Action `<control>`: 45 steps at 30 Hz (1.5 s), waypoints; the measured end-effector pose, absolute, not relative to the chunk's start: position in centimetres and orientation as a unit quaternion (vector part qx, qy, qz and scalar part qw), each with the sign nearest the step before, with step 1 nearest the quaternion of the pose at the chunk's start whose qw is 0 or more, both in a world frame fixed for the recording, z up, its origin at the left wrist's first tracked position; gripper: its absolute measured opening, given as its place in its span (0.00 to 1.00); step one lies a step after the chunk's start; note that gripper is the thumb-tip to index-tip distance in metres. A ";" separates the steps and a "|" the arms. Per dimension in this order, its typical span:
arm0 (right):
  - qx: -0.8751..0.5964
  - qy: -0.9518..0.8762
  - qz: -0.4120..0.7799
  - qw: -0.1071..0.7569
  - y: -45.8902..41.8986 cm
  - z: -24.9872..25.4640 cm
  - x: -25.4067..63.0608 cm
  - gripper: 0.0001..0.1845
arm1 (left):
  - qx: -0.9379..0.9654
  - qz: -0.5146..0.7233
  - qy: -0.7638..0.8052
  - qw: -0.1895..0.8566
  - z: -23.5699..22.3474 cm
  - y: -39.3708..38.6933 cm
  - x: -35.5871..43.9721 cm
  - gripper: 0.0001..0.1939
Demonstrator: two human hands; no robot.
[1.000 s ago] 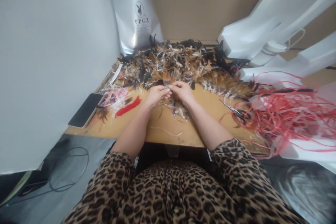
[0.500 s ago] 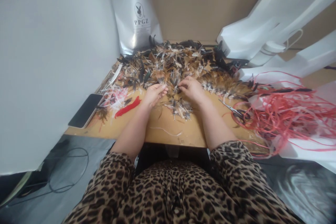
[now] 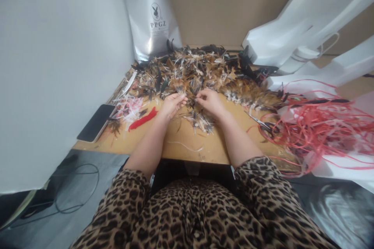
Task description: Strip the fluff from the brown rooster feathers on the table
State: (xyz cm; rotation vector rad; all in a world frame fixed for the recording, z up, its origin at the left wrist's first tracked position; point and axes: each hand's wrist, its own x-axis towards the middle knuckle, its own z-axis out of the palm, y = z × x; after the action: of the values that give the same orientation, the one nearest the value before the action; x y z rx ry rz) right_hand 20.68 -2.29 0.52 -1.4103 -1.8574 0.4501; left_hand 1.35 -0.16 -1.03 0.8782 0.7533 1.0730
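My left hand (image 3: pixel 173 105) is closed in a pinch, and a small tuft of brown feathers (image 3: pixel 179 88) sticks up from its fingertips. Close by on the right, my right hand (image 3: pixel 210 102) pinches what looks like a single dark brown feather (image 3: pixel 191 96); the two hands are a little apart. Behind them spreads a heap of brown, black and white feathers (image 3: pixel 201 64). A smaller clump of feathers (image 3: pixel 200 121) lies on the wooden table (image 3: pixel 193 151) below my hands. The exact grip of each set of fingertips is partly hidden.
A red bundle of thread (image 3: pixel 143 119) and a phone (image 3: pixel 96 123) lie at left, near pink and white scraps (image 3: pixel 128 107). Scissors (image 3: pixel 258 120) rest at right beside tangled red strips (image 3: pixel 327 124). A silver bag (image 3: pixel 154 41) stands behind, and a row of brown feathers (image 3: pixel 254 92) lies right.
My hands were together at the tuft one second ago, then my right hand moved away right toward the feathers. It has now come back slightly left with a feather; my left hand stayed nearly still.
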 end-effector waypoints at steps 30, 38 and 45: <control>-0.402 -0.322 0.514 0.685 -2.3 1.0 17.3 0.20 | 0.381 0.485 0.344 0.708 -0.9 -0.3 1.4 0.08; -0.396 -0.316 0.533 0.678 -2.3 1.4 17.6 0.21 | 0.377 0.506 0.329 0.702 -1.0 -0.2 1.4 0.08; -0.314 -0.307 0.660 0.610 -2.7 2.3 18.1 0.22 | 0.392 0.484 0.326 0.711 -1.0 -0.5 1.4 0.07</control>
State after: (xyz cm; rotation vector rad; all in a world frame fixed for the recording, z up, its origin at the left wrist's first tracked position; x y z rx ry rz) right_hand 18.07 -2.66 2.30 -0.7242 -0.7093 1.5239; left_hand 1.41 -0.45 -0.96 0.8694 0.7234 1.0734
